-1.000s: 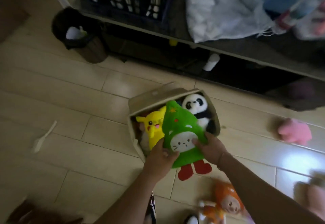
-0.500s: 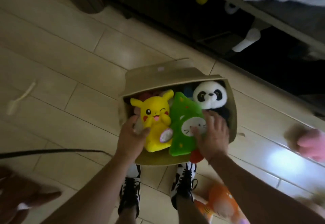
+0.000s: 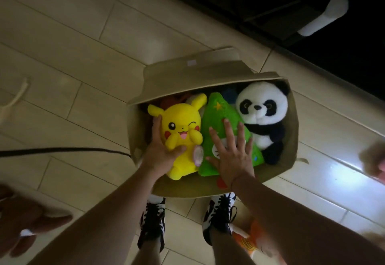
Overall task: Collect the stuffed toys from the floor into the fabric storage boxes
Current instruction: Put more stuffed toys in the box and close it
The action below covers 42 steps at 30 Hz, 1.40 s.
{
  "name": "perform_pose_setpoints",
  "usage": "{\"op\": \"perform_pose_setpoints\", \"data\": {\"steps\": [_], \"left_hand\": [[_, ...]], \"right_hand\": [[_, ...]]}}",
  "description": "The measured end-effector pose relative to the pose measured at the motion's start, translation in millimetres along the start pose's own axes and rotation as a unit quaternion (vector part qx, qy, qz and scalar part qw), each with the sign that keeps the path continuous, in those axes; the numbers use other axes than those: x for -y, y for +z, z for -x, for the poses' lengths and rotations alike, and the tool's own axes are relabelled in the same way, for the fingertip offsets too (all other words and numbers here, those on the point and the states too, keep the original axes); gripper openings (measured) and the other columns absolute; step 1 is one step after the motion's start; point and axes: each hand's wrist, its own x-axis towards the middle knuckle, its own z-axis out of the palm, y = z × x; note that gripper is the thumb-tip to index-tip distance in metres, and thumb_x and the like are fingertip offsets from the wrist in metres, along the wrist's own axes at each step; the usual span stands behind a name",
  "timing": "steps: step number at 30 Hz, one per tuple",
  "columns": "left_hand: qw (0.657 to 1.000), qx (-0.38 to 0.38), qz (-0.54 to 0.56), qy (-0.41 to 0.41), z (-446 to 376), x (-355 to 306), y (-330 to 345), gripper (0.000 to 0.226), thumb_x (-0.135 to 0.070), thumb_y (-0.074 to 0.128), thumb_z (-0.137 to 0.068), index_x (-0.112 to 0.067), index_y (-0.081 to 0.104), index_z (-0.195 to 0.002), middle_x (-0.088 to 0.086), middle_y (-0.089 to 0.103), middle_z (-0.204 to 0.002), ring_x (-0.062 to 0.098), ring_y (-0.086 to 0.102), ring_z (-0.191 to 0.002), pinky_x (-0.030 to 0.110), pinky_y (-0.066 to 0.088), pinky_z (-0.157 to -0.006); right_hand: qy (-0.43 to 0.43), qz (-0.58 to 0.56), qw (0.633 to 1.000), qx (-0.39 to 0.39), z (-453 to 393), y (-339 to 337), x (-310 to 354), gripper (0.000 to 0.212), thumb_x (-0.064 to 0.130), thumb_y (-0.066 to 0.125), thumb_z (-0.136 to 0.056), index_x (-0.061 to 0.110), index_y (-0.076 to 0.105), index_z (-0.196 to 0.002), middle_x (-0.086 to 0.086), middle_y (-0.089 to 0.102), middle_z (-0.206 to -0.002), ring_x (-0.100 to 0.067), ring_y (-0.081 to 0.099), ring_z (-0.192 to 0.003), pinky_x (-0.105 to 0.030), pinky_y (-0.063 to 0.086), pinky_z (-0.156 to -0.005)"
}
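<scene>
A beige fabric storage box (image 3: 193,73) stands on the floor in front of my feet. Inside lie a yellow plush (image 3: 183,123), a green tree-shaped plush (image 3: 220,114) and a panda plush (image 3: 262,108). My left hand (image 3: 161,152) grips the yellow plush at its left side and belly. My right hand (image 3: 233,154) lies flat with fingers spread on the green plush, pressing it down. An orange plush (image 3: 252,241) lies on the floor by my right shoe. A pink plush (image 3: 375,160) is blurred at the right edge.
A brown plush (image 3: 23,212) lies at the lower left. A dark strap (image 3: 62,150) runs across the floor to the box. A dark low shelf with a white cylinder (image 3: 325,16) stands behind the box. A white strip (image 3: 16,98) lies on the floor at left.
The green plush went from held above the box to lying inside it. My right hand now presses flat on it, and my left hand shifted onto the yellow plush.
</scene>
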Motion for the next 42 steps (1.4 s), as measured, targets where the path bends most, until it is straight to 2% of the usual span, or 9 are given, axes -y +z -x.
{"op": "perform_pose_setpoints", "data": {"steps": [3,8,17,21,25,28,31,36,42], "left_hand": [[0.997,-0.048,-0.060,0.015,2,2,-14,0.093,-0.034,0.071,-0.084,-0.042,0.007,-0.151,0.002,0.045,-0.148,0.037,0.052,-0.124,0.050,0.047,-0.098],[0.992,-0.085,-0.082,0.047,6,5,-9,0.082,-0.027,0.064,-0.091,-0.037,0.011,-0.152,0.003,0.041,-0.150,0.034,0.047,-0.130,0.047,0.038,-0.104],[0.986,-0.075,-0.069,0.129,1,-12,-3,0.107,-0.035,0.080,-0.071,-0.018,0.013,-0.153,0.011,0.015,-0.154,0.024,0.030,-0.140,0.037,0.036,-0.111],[0.926,-0.242,0.025,0.288,-4,-51,-52,0.083,-0.041,0.065,-0.080,-0.004,0.027,-0.145,0.018,0.026,-0.148,0.031,0.027,-0.140,0.035,0.028,-0.116],[0.945,-0.310,0.087,0.064,-50,-71,-97,0.065,-0.041,0.050,-0.095,-0.012,0.028,-0.149,0.015,0.027,-0.153,0.029,0.029,-0.141,0.028,0.028,-0.116],[0.963,-0.109,0.112,-0.221,-67,-76,-111,0.056,-0.054,0.035,-0.098,-0.014,0.047,-0.136,0.015,0.058,-0.126,0.032,0.056,-0.115,0.046,0.045,-0.100],[0.956,-0.086,0.198,-0.200,-69,-73,-110,0.037,-0.038,0.050,-0.099,-0.009,0.059,-0.120,0.007,0.065,-0.097,0.022,0.062,-0.087,0.041,0.053,-0.087],[0.923,-0.109,0.330,-0.165,-70,-64,-132,0.028,0.010,0.040,-0.091,-0.010,0.059,-0.099,0.010,0.057,-0.102,0.020,0.059,-0.086,0.030,0.052,-0.075],[0.906,-0.024,0.417,-0.065,-21,-47,-189,0.036,-0.008,0.052,-0.076,-0.026,0.066,-0.104,0.005,0.061,-0.127,0.030,0.054,-0.125,0.050,0.041,-0.099]], "right_hand": [[0.013,0.004,1.000,0.009,-2,5,3,0.094,0.059,0.058,-0.081,0.036,-0.001,-0.151,-0.009,-0.008,-0.160,-0.046,-0.001,-0.143,-0.070,0.023,-0.105],[0.029,-0.073,0.997,0.020,-2,-4,20,0.081,0.072,0.028,-0.086,0.035,-0.003,-0.151,-0.006,-0.012,-0.159,-0.042,-0.007,-0.144,-0.063,0.016,-0.108],[-0.019,-0.048,0.984,0.173,-6,-12,8,0.085,0.076,0.019,-0.083,0.040,-0.030,-0.141,-0.005,-0.038,-0.150,-0.042,-0.027,-0.138,-0.065,0.006,-0.112],[-0.027,-0.255,0.965,-0.061,6,-87,-10,0.067,0.056,0.050,-0.087,0.023,0.034,-0.143,-0.009,0.034,-0.150,-0.026,0.028,-0.139,-0.040,0.029,-0.112],[0.071,-0.275,0.894,-0.348,-50,-155,-79,0.042,0.029,0.058,-0.087,0.005,0.056,-0.121,-0.019,0.055,-0.121,-0.034,0.048,-0.115,-0.036,0.036,-0.098],[0.260,-0.374,0.879,-0.142,-116,-170,-123,0.050,0.045,0.046,-0.095,0.013,0.051,-0.132,-0.014,0.055,-0.102,-0.030,0.055,-0.100,-0.031,0.043,-0.082],[0.330,-0.511,0.790,0.082,-145,-160,-135,0.045,0.042,0.047,-0.096,0.010,0.055,-0.127,-0.015,0.061,-0.117,-0.028,0.058,-0.107,-0.037,0.047,-0.090],[0.270,-0.410,0.867,0.084,-131,-140,-114,0.051,0.014,0.052,-0.096,0.003,0.036,-0.143,-0.019,0.039,-0.146,-0.033,0.042,-0.131,-0.035,0.033,-0.111],[0.204,-0.566,0.798,0.038,-93,-150,-82,0.038,-0.002,0.054,-0.089,0.011,0.059,-0.124,-0.016,0.063,-0.111,-0.031,0.059,-0.103,-0.053,0.046,-0.099]]}}
